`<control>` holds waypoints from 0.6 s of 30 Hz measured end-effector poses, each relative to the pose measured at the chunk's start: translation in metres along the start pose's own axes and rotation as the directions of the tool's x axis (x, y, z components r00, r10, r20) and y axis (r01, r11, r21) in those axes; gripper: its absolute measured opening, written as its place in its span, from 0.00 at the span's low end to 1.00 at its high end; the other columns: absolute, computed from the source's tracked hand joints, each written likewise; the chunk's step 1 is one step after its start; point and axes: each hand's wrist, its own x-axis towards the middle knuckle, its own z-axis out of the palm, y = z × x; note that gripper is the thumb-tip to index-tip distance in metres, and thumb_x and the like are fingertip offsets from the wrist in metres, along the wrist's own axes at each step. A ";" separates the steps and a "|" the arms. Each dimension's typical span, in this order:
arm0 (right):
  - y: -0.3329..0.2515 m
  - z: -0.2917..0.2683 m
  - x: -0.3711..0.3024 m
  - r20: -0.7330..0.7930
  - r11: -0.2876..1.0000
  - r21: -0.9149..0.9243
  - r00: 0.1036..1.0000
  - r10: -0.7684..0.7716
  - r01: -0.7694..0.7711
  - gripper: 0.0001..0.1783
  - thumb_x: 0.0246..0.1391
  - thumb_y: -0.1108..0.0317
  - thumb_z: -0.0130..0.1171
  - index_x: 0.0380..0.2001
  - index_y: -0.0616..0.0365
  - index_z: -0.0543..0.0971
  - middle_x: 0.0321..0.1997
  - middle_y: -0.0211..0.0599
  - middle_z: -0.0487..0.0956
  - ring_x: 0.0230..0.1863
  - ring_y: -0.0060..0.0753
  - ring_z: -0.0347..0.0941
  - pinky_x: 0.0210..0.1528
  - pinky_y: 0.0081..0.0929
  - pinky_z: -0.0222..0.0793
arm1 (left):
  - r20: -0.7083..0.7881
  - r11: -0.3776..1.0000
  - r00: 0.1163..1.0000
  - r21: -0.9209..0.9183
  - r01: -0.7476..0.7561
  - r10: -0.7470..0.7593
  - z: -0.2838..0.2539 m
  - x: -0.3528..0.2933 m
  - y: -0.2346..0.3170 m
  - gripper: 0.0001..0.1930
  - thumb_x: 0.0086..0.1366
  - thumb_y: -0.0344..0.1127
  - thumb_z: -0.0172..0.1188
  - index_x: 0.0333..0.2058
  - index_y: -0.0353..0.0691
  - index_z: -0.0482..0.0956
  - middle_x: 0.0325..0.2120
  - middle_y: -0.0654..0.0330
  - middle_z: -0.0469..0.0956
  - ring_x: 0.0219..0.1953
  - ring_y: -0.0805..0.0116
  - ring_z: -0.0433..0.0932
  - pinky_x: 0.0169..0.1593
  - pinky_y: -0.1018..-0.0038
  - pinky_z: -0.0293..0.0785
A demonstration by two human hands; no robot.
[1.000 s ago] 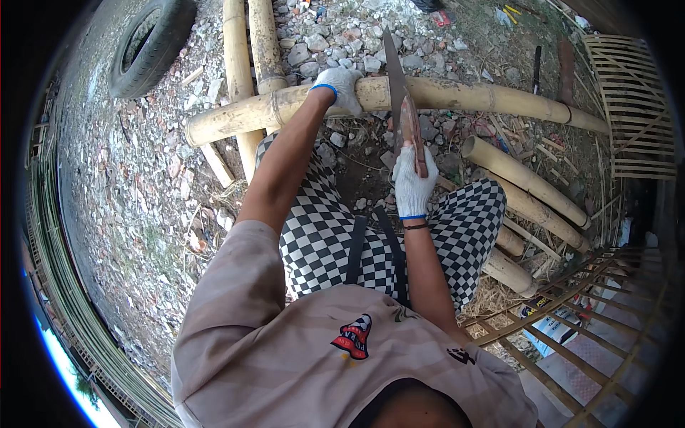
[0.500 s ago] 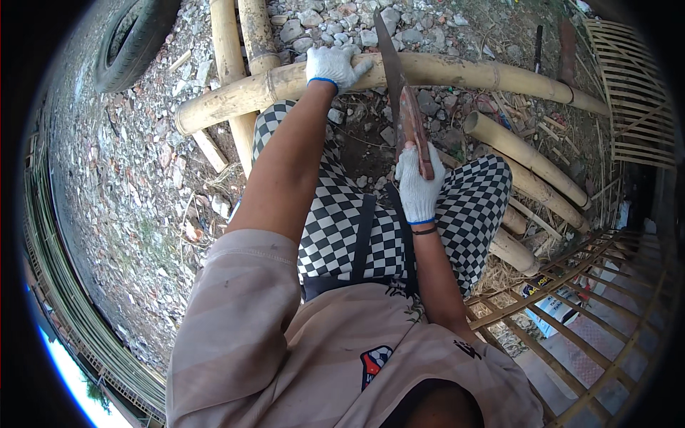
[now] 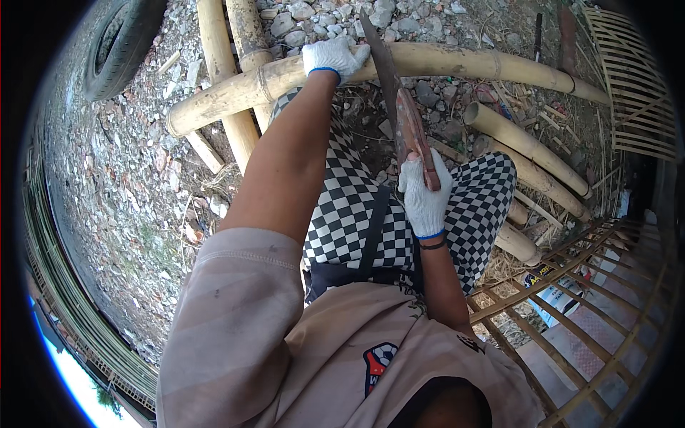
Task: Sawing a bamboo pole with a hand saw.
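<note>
Here, grips the saw [image 3: 392, 85] in right hand [image 3: 426, 194] crosswise to the upper-centre bamboo pole [image 3: 457, 60], clasping it with left hand [image 3: 333, 58] just beside blade [image 3: 383, 64].

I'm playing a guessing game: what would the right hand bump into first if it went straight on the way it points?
Beyond the saw it holds, the right hand would probably meet the bamboo pole lying crosswise ahead, though depth is unclear.

One saw [image 3: 403, 107], two gloved hands [image 3: 330, 58] [image 3: 426, 196] — one crosswise bamboo pole [image 3: 457, 60], two poles beneath [image 3: 215, 39] — at least four shorter lengths [image 3: 528, 148], one tyre [image 3: 118, 53].
</note>
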 end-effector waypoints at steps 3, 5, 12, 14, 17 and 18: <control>-0.012 -0.008 -0.017 0.031 0.999 -0.017 0.998 0.049 -0.049 0.19 0.71 0.54 0.60 0.38 0.61 0.80 0.21 0.28 0.74 0.21 0.19 0.69 0.25 0.25 0.65 | -0.062 1.000 0.998 -0.026 0.004 -0.005 -0.008 -0.009 0.000 0.38 0.65 0.74 0.46 0.43 0.46 0.90 0.41 0.50 0.89 0.45 0.50 0.88 0.49 0.53 0.78; -0.014 -0.013 -0.031 0.012 0.996 0.011 0.996 0.085 -0.085 0.18 0.71 0.55 0.60 0.38 0.62 0.80 0.22 0.29 0.74 0.23 0.19 0.69 0.27 0.26 0.65 | -0.006 0.996 1.000 -0.084 -0.004 0.003 -0.013 -0.012 0.003 0.41 0.66 0.76 0.43 0.48 0.45 0.88 0.42 0.49 0.88 0.46 0.48 0.87 0.52 0.53 0.78; -0.026 0.002 -0.008 -0.002 0.993 -0.004 0.993 0.116 -0.116 0.15 0.71 0.60 0.61 0.38 0.63 0.80 0.22 0.29 0.74 0.22 0.19 0.67 0.26 0.25 0.63 | -0.005 0.995 1.000 -0.102 -0.010 0.010 -0.017 -0.012 0.010 0.40 0.66 0.74 0.43 0.48 0.45 0.88 0.42 0.48 0.88 0.47 0.47 0.86 0.53 0.53 0.78; -0.034 -0.001 -0.018 0.007 0.992 0.006 0.992 0.126 -0.126 0.16 0.71 0.59 0.61 0.37 0.63 0.80 0.22 0.28 0.74 0.22 0.19 0.67 0.25 0.25 0.63 | -0.013 0.997 1.000 -0.083 0.011 -0.012 -0.012 -0.010 0.002 0.40 0.66 0.74 0.43 0.48 0.45 0.88 0.43 0.48 0.88 0.47 0.48 0.86 0.54 0.53 0.78; -0.034 -0.006 -0.025 -0.057 0.989 0.024 0.987 0.147 -0.146 0.16 0.71 0.59 0.60 0.37 0.64 0.80 0.22 0.28 0.74 0.22 0.19 0.68 0.25 0.25 0.64 | -0.008 0.998 1.000 -0.065 0.020 -0.020 -0.007 -0.004 0.001 0.41 0.66 0.75 0.42 0.49 0.45 0.88 0.43 0.48 0.88 0.47 0.48 0.86 0.54 0.53 0.78; -0.035 -0.007 -0.018 -0.033 0.993 -0.058 0.994 0.105 -0.107 0.16 0.71 0.59 0.61 0.37 0.64 0.80 0.22 0.29 0.74 0.22 0.20 0.69 0.25 0.25 0.64 | -0.004 0.998 1.000 -0.060 0.014 -0.014 -0.006 -0.001 0.005 0.41 0.66 0.75 0.42 0.50 0.45 0.88 0.43 0.48 0.88 0.47 0.48 0.86 0.54 0.53 0.78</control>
